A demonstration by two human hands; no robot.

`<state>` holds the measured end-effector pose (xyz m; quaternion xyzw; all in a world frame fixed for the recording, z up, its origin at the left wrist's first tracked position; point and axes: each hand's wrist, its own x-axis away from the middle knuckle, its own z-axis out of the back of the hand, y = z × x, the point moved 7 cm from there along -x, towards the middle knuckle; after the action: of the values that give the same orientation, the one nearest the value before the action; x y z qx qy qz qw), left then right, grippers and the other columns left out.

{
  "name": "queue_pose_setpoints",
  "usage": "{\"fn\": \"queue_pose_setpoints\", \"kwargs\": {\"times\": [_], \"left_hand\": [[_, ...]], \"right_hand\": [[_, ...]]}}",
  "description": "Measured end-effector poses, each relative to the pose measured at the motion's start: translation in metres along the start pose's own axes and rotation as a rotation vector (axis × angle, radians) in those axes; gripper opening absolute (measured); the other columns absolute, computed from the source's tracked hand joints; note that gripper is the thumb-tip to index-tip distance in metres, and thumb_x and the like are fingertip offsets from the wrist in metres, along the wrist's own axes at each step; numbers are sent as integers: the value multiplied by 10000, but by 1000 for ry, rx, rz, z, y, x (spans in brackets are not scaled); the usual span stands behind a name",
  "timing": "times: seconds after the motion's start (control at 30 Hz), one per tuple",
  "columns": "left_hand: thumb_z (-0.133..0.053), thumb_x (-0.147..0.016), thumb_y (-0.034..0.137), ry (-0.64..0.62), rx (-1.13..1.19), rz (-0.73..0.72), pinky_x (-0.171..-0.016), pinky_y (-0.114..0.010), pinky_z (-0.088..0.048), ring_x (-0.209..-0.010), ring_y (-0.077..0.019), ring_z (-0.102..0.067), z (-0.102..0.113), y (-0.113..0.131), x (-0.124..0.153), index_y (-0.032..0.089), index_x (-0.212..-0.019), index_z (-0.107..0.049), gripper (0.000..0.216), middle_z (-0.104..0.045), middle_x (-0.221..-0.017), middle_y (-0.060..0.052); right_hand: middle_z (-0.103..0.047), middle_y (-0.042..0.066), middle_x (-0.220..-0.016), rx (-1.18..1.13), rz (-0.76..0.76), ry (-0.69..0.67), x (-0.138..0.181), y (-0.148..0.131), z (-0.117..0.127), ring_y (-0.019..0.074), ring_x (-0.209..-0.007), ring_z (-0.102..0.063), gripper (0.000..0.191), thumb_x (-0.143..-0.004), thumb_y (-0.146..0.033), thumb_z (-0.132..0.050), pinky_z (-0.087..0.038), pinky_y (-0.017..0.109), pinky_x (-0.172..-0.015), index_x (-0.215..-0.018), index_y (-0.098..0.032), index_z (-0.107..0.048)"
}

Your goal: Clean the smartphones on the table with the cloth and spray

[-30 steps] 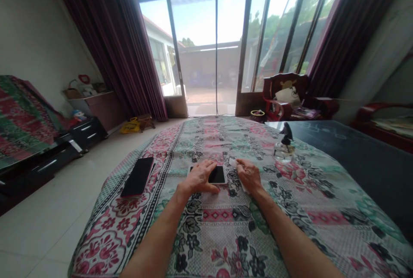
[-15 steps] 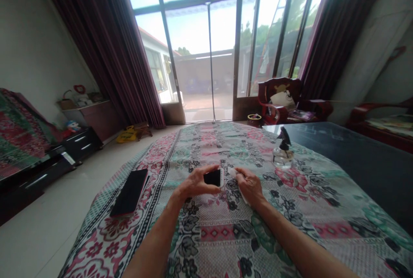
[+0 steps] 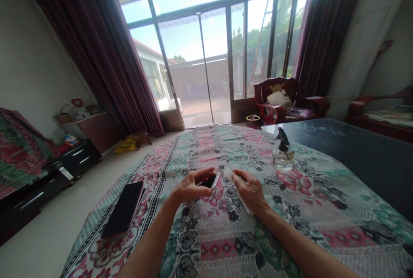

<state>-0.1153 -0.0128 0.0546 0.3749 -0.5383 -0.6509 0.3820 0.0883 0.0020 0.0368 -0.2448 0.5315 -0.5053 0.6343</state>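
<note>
My left hand (image 3: 192, 184) is closed round the edges of a smartphone (image 3: 211, 181) with a dark screen and a pale rim, now tilted. Just to its right, my right hand (image 3: 250, 189) pinches a thin white cloth or tissue (image 3: 229, 174), part of which shows below the palm. The two hands are apart, over the floral tablecloth (image 3: 213, 222). A larger black tablet-like slab (image 3: 122, 211) with a reddish edge lies left of my left forearm, on top of another thin dark item. Beyond my right hand stands a clear spray bottle (image 3: 283, 157) with a black trigger head.
A dark glossy tabletop (image 3: 342, 144) adjoins the cloth on the right. Behind it stands a red wooden armchair (image 3: 275, 97) with a bag on it. Glass doors (image 3: 200, 67) and purple curtains (image 3: 97, 54) are at the back. A yellow bag (image 3: 126, 144) sits on the floor.
The phone has turned from facing me to a steeper slant, showing less screen. My right hand still holds the white cloth or tissue beside it. The camera view has shifted and rolled slightly.
</note>
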Motion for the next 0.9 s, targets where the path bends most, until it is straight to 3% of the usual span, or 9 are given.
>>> {"fn": "queue_pose_setpoints", "kwargs": {"times": [0.13,0.37,0.9], "left_hand": [[-849,-536,188,33,62,-36,-1125,-517,-256,-1263,-348,-479,5,4,5,214,-1267,-593,775,-608,-1285,-116],[-860,-532,222,53,105,-77,-1127,-530,-258,-1255,-350,-489,7,10,6,195,-1258,-598,773,-610,-1279,-129],[-836,-552,169,15,66,-66,-1130,-504,-269,-1267,-340,-479,0,9,6,217,-1280,-582,773,-611,-1284,-100]], "right_hand": [[-712,83,-916,-84,105,27,2,-29,6,224,-850,-654,250,-796,-361,-574,-496,331,-783,-923,-180,-691],[-682,47,-840,-174,271,-126,19,-79,2,179,-794,-634,169,-838,-289,-556,-492,301,-731,-860,-198,-697],[-642,22,-759,-160,296,-144,25,-87,-1,158,-727,-617,114,-792,-247,-588,-489,280,-673,-805,-205,-693]]}}
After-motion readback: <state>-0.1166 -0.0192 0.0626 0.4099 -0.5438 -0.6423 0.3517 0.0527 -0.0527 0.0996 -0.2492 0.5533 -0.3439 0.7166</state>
